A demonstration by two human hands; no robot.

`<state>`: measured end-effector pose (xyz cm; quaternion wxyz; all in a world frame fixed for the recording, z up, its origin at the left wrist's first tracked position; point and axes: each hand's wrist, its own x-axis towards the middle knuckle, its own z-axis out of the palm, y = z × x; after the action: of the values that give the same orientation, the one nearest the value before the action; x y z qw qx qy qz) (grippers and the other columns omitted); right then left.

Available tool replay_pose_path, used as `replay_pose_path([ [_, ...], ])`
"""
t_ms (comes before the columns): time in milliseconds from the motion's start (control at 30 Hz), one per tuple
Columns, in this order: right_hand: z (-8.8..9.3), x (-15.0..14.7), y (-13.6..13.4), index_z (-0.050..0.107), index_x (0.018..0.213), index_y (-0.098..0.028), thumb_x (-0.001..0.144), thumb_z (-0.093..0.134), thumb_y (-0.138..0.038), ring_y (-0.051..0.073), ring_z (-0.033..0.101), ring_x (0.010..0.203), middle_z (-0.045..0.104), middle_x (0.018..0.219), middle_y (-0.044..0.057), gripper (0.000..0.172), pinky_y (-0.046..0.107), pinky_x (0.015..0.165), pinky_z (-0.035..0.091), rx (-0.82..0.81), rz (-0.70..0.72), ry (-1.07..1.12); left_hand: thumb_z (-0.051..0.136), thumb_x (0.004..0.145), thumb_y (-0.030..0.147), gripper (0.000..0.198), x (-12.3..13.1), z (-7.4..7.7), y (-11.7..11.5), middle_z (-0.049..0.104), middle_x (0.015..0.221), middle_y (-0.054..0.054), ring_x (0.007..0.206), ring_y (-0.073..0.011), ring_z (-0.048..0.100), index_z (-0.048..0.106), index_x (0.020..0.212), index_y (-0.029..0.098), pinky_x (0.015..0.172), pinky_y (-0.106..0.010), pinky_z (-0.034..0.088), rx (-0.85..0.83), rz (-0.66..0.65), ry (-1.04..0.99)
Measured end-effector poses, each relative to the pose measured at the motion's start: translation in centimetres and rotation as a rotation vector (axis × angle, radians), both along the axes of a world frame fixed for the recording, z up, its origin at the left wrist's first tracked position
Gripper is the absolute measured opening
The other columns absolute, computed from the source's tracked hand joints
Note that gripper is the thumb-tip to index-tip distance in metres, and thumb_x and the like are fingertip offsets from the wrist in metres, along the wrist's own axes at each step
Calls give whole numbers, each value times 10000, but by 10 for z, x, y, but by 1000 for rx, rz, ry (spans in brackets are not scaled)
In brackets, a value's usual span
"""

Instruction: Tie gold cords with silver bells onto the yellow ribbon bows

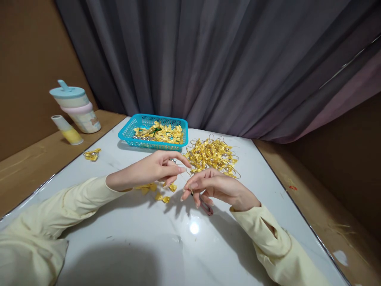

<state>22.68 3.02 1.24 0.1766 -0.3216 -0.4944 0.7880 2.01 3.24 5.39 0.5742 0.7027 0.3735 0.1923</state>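
My left hand [157,167] is above the table, its thumb and index finger curved around a thin cord [187,171]. A small silvery piece [173,160], perhaps a bell, shows between those fingers. Just right of it, my right hand [216,186] pinches the cord's other part between thumb and index finger. Tucked under its lower fingers is a pinkish tool [206,207] with a dark end, its kind partly hidden. Several yellow ribbon bows [162,197] lie below my left hand. Behind my hands is a heap of yellow bows with cord loops and silvery bells [212,155].
A blue mesh basket [125,137] with more bows and bells stands at the table's back. One bow piece [92,154] lies at the left. Beyond the table edge stand a lidded tumbler [85,115] and a yellow thread cone [70,133]. A grey curtain [184,59] hangs behind.
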Motion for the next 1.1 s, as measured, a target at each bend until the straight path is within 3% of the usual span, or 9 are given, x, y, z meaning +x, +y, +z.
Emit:
replay_pose_path([
  [933, -5, 12, 8, 734, 760, -114, 759, 614, -198, 88, 621, 501, 733, 851, 91, 146, 142, 342, 382, 64, 74, 2, 507, 873, 299, 230, -6, 5, 3, 444, 459, 76, 448, -79, 373, 571, 1055, 173, 475, -194, 308, 39, 19, -1],
  [1100, -4, 13, 9, 736, 728, -122, 747, 620, -219, 87, 613, 471, 737, 809, 87, 153, 153, 334, 368, 85, 56, -52, 513, 855, 242, 235, -7, 7, 1, 455, 440, 81, 427, -78, 395, 557, 1076, 174, 467, -192, 337, 26, 24, -7],
])
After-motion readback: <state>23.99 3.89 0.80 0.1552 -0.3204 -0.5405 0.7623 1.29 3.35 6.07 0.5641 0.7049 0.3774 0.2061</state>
